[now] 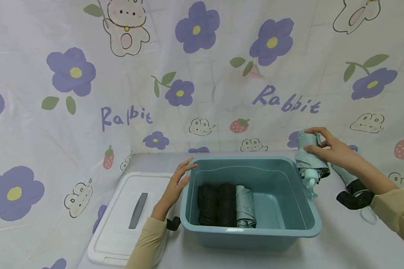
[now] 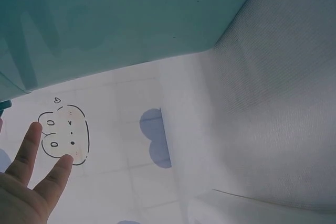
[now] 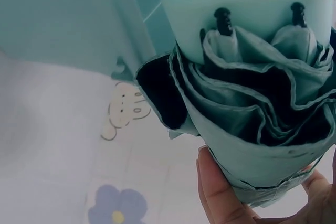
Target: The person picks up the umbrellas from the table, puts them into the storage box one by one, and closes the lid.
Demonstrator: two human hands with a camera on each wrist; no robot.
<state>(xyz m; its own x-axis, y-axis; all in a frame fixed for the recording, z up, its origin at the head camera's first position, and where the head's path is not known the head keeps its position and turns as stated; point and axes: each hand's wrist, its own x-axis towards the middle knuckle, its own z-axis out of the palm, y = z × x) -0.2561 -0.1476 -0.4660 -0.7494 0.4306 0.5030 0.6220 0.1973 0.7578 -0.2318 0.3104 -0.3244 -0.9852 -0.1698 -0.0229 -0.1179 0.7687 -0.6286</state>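
Folded umbrella [image 1: 308, 160], pale-teal fabric, roughly cylindrical, w/ lt. mint plastic handle [image 1: 311, 175] at lower end & dangling mint strap [image 1: 312, 192]. Held in air at far R corner of bin, by R rim; tilted, handle end down & twd. near side. Loose fabric folds & blk. rib tips [image 3: 223, 20] seen nr. handle, R wrist view.

R hand [image 1: 331, 147]: clamped on umbrella's upper end, thumb & fingers on opp. sides. Beige sleeve [image 1: 395, 213], blk. wrist device [image 1: 353, 196].

L hand [image 1: 174, 186]: apart from R hand, at far L corner of bin, fingers spread & extended, gripping nothing. At rim; actual contact, cannot tell. Also beige-sleeved.

Bin, rectangular, teal plastic [image 1: 256, 231], qty. 1. Centre of table, btwn. hands. Contents, L to R, side by side: blk. fabric roll [image 1: 207, 204]; second blk. roll [image 1: 227, 204]; pale-teal fabric roll [image 1: 245, 205]. All in L & mid part.

Lid, wht. plastic, rectangular, w/ grey strip [image 1: 138, 211]: L of bin, pt. hidden by L arm.

Pale-teal item [image 1: 342, 175]: R of bin, mostly hidden behind R wrist; type unclear.

Table, wht. cover [image 1: 343, 243]. Backdrop, wht. cloth [image 1: 219, 108], far side, w/ purple flowers, rabbits, strawberries, "Rabbit" lettering.
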